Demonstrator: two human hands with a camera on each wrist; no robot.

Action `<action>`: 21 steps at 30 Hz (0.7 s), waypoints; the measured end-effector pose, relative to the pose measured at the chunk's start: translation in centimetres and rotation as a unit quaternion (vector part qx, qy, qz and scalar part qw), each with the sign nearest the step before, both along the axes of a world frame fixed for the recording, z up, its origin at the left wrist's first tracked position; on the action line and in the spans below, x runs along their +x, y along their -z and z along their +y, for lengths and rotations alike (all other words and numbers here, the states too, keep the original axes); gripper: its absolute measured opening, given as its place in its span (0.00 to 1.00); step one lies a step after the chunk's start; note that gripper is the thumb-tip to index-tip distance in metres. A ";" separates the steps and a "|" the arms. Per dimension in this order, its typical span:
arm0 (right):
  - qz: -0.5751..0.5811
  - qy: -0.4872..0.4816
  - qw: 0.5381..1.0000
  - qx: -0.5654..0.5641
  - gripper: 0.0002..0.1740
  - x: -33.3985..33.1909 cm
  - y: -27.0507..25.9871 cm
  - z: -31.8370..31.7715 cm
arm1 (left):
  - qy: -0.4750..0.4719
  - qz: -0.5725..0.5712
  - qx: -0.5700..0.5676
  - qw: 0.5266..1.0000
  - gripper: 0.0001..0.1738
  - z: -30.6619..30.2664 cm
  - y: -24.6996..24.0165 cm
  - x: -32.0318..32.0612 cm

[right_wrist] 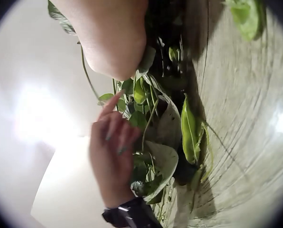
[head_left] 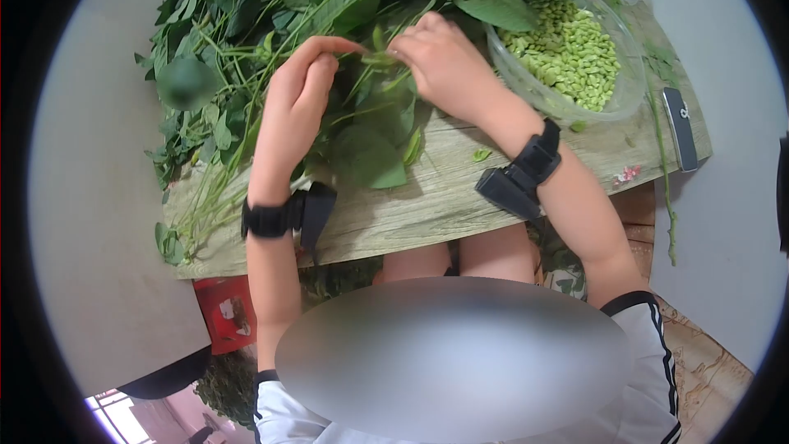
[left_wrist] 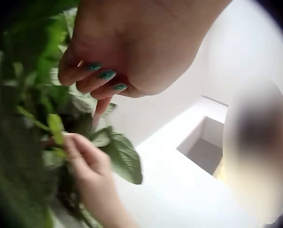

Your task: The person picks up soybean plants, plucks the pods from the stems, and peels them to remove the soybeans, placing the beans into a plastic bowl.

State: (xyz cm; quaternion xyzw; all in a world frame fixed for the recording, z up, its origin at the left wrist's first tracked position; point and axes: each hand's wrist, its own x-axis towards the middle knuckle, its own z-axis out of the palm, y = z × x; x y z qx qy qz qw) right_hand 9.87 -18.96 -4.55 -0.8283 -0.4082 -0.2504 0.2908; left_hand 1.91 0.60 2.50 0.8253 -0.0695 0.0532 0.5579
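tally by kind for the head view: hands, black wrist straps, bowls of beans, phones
Bare left hand and right hand: 2
Black wrist straps: 2
Round clear plastic bowl of shelled green beans: 1
Dark rectangular phone: 1
Total: 6

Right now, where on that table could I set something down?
On the table, bare wood lies along the near edge between the two wrist straps. A smaller, nearly bare patch sits between the bowl, right forearm and phone. The left and far sides are crowded with leafy stems.
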 end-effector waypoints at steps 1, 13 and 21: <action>0.017 -0.006 1.000 -0.003 0.11 0.0 -0.2 0.0 | 0.022 -0.025 0.041 0.999 0.16 -0.9 -1.8 -0.8; 0.010 0.031 0.999 -0.012 0.14 0.1 0.3 -0.2 | 0.207 -0.078 0.164 0.961 0.22 -11.9 -5.9 5.2; 0.156 -0.087 0.976 0.127 0.11 -0.7 -2.6 -1.1 | 0.061 0.009 0.135 0.989 0.16 -0.3 -5.5 -1.7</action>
